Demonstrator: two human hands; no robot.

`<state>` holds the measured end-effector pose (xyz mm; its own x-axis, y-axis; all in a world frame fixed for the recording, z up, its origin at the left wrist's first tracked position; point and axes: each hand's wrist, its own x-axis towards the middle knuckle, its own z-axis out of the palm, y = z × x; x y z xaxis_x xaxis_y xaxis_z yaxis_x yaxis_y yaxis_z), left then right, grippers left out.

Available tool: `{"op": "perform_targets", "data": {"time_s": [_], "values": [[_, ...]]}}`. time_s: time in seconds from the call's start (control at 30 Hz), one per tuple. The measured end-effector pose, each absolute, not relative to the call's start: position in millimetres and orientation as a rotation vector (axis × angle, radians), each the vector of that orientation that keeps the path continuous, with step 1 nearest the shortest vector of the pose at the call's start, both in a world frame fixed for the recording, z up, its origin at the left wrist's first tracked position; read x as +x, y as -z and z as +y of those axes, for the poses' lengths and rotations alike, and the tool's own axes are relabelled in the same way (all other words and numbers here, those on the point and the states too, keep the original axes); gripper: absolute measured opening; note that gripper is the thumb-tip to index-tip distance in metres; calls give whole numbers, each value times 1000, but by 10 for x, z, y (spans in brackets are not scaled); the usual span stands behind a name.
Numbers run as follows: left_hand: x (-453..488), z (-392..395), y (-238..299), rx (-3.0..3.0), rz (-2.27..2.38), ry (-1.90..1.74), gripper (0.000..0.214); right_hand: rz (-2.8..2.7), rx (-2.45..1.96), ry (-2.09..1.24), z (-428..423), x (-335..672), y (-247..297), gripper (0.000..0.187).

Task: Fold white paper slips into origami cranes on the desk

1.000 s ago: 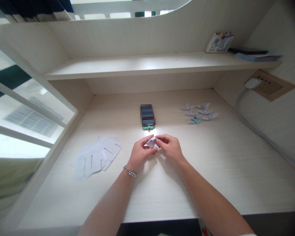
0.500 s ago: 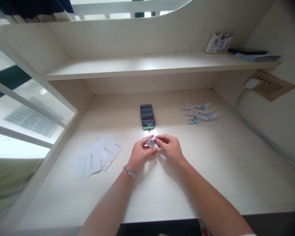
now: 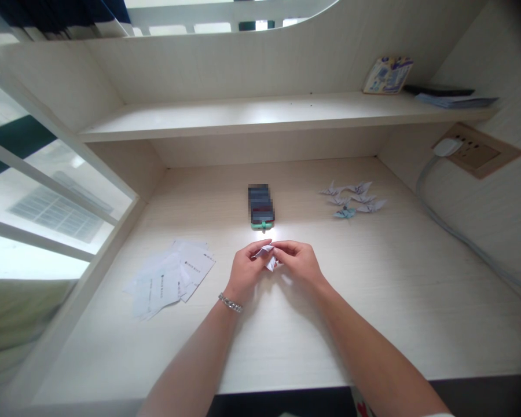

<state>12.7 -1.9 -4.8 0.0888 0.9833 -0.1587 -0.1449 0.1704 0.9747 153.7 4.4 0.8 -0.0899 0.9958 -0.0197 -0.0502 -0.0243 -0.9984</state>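
Observation:
Between my two hands is a small piece of folded white paper (image 3: 270, 263), with a pointed end toward me. My left hand (image 3: 246, 267) grips its left side between thumb and fingers. From the right, my right hand (image 3: 298, 259) pinches the paper with thumb and forefinger. Parts of the paper are hidden by the fingers. Just beyond the hands lies a phone (image 3: 261, 204), its screen blurred out and its near end green. Several folded paper cranes (image 3: 364, 197), mostly white, stand in a group at the right; a bluish crane (image 3: 344, 213) is nearest me.
Loose printed paper sheets (image 3: 160, 286) overlap on the desk at the left. A shelf (image 3: 226, 120) runs above the desk's back, bearing a small box (image 3: 388, 75) and a stack of booklets (image 3: 455, 101). A cable (image 3: 451, 229) hangs from the wall socket (image 3: 477, 152) at the right.
The folded paper has been turned between my fingers, and its point now faces down toward me. My left thumb has shifted up along it. Both hands stay in nearly the same place.

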Motion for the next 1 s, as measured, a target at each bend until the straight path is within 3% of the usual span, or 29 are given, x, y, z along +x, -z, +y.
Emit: {"op": "perform_targets", "data": {"time_s": [0.47, 0.67, 1.0], "values": [[117, 0, 78, 1005, 1110, -1118, 42, -1199, -1126, -1371, 62, 1561, 22, 20], [100, -2, 35, 1088, 1129, -1064, 38, -1472, -1197, -1120, 46, 1615, -41, 22], [116, -44, -35, 1210, 1150, -904, 25, -1493, -1246, -1040, 78, 1619, 41, 13]]}}
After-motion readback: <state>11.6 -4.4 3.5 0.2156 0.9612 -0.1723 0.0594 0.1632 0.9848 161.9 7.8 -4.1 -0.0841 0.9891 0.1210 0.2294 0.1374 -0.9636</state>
